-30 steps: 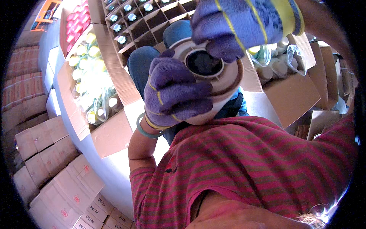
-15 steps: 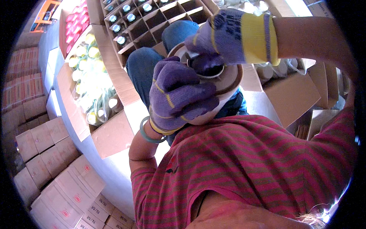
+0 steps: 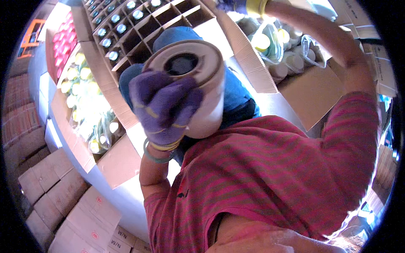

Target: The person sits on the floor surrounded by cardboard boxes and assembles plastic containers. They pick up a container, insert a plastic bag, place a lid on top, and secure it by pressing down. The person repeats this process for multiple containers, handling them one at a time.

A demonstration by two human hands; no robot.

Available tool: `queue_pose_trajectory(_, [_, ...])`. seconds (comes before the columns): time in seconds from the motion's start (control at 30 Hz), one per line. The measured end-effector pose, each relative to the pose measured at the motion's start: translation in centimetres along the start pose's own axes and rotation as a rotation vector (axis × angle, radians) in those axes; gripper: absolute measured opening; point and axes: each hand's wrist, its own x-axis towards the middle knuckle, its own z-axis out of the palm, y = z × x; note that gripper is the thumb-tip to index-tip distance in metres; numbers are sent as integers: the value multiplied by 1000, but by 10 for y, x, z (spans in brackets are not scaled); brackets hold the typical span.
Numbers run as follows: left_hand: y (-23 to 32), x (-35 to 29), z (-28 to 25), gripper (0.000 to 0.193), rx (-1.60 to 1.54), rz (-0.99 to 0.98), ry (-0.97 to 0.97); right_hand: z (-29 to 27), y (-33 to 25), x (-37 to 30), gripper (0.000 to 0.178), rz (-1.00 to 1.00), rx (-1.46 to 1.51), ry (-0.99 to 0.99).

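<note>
My left hand (image 3: 164, 101), in a purple knit glove with yellow trim, grips the near left side of a round whitish container (image 3: 211, 97). The container rests in my lap between my jeans-clad legs. Its brownish top has a raised rim and a dark round opening (image 3: 181, 64) in the middle. My right hand (image 3: 236, 6), gloved in the same way, is stretched far forward at the top edge of the view, beyond the container. Its fingers are blurred and partly cut off, so what it touches or holds is hidden.
Ahead is a divided carton (image 3: 139, 31) of bottles with pale blue caps, several cells unfilled. Left stand an open box (image 3: 88, 101) of yellow-capped bottles and one with pink-red items (image 3: 64, 44). Bagged bottles (image 3: 291, 55) fill a box at right. Stacked cartons (image 3: 84, 219) line the lower left.
My right hand has left the container's opening and swung far forward to the top edge. My left hand still grips the container, which has shifted left in view, its opening now uncovered.
</note>
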Motion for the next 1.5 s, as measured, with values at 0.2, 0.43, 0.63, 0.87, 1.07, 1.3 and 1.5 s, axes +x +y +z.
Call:
queue_pose_trajectory(0.2, [-16,3,-6,25,-7,-93,36,105,102,-11,27,389,-588,66])
queue_pose_trajectory(0.43, [-29,-3,-12,25,101,-139,25,141,136,-11,41,-26,-594,729])
queue_pose_trajectory(0.63, [-26,4,5,24,72,-249,113,279,105,-4,27,168,140,67])
queue_pose_trajectory(0.87, [-37,6,1,32,147,-199,9,425,137,37,44,578,302,-451])
queue_pose_trajectory(1.07, [-37,15,-1,27,192,-104,-139,421,111,57,54,688,614,-276])
queue_pose_trajectory(1.3, [-54,7,-8,19,-161,-302,41,227,77,48,33,-139,1325,344])
queue_pose_trajectory(1.5, [-146,56,-17,42,-257,-513,-354,60,-43,78,42,-485,1609,356])
